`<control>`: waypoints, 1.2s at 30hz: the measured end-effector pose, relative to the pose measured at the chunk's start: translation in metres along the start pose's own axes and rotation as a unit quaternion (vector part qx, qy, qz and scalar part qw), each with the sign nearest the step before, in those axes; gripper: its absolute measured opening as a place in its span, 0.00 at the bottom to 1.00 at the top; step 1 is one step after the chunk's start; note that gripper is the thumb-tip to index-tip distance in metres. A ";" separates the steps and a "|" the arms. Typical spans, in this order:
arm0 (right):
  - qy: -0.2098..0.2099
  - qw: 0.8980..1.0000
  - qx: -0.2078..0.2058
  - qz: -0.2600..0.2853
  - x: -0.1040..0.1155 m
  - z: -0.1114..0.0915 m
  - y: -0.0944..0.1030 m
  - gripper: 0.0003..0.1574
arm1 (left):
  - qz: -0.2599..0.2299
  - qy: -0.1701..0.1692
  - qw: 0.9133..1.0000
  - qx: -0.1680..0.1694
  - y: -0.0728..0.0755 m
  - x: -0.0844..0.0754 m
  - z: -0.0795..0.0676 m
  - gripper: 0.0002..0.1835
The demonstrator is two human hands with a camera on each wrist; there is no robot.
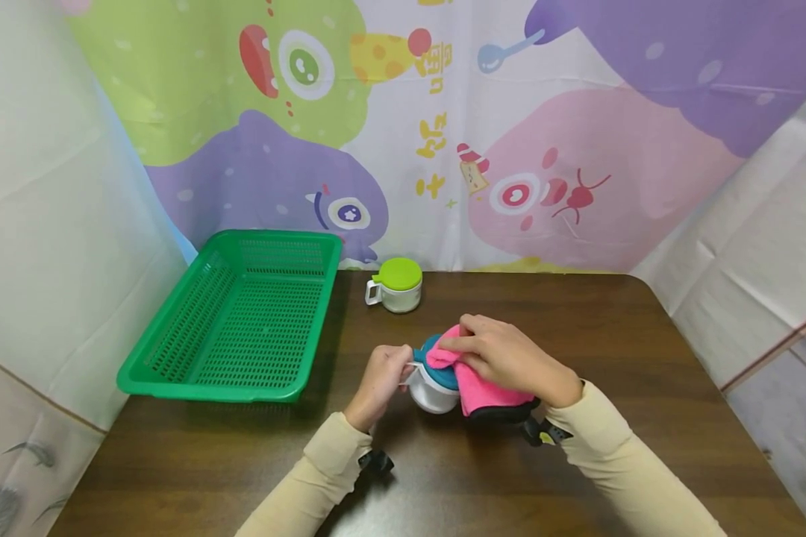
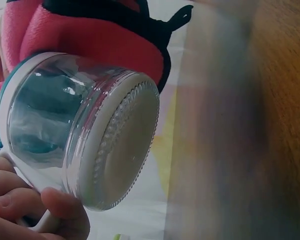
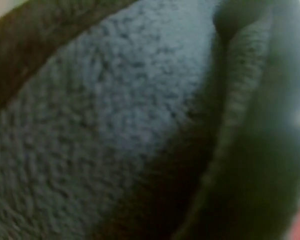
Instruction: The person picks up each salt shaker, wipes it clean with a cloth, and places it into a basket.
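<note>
My left hand [image 1: 379,380] grips the white handle of a clear glass seasoning jar [image 2: 50,115], which is tilted and held above the table. A blue lid [image 1: 447,377] covers the jar's top. With bent fingers, my right hand [image 1: 507,354] pinches a pink cloth [image 1: 480,394] and presses it on the lid. The cloth has a dark edging and a small hanging loop, and part of it drapes beside the jar. Dark, blurred fabric [image 3: 115,100] fills most of the right wrist view, hiding the right fingers there.
A second jar with a lime-green lid [image 1: 401,274] stands upright at the back of the brown wooden table [image 1: 578,313]. On the left is a green plastic basket [image 1: 208,391] with slotted walls. A cartoon-printed curtain [image 1: 403,149] hangs behind the table.
</note>
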State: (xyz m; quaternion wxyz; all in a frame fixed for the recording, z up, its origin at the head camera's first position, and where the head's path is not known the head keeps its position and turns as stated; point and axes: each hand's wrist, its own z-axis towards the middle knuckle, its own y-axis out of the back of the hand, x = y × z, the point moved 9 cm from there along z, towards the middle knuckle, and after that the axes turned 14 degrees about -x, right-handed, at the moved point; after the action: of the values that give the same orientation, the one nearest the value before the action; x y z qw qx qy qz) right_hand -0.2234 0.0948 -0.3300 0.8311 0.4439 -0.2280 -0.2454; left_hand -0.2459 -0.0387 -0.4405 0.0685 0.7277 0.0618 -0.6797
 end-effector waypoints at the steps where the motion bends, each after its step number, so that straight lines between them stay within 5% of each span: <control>1: 0.002 1.000 0.000 0.002 0.001 0.000 0.000 0.14 | 0.003 0.000 1.000 0.003 -0.001 0.000 0.000 0.17; 18: 0.102 0.992 -0.017 0.066 0.022 -0.001 0.007 0.21 | -0.004 0.005 1.000 -0.022 0.001 -0.004 0.007 0.18; 25: 0.093 0.987 -0.047 0.121 0.021 -0.007 0.013 0.22 | -0.033 0.019 0.998 -0.040 0.005 -0.003 0.011 0.17; 36: 0.026 0.944 -0.208 0.254 0.003 -0.022 0.030 0.28 | -0.098 0.030 0.994 -0.046 0.009 -0.004 0.007 0.16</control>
State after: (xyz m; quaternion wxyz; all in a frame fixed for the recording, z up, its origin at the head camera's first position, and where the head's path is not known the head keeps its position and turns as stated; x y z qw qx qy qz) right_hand -0.2013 0.1213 -0.3147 0.9452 0.1948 -0.2558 -0.0564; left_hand -0.2516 -0.0493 -0.4371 0.0332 0.7341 0.1659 -0.6576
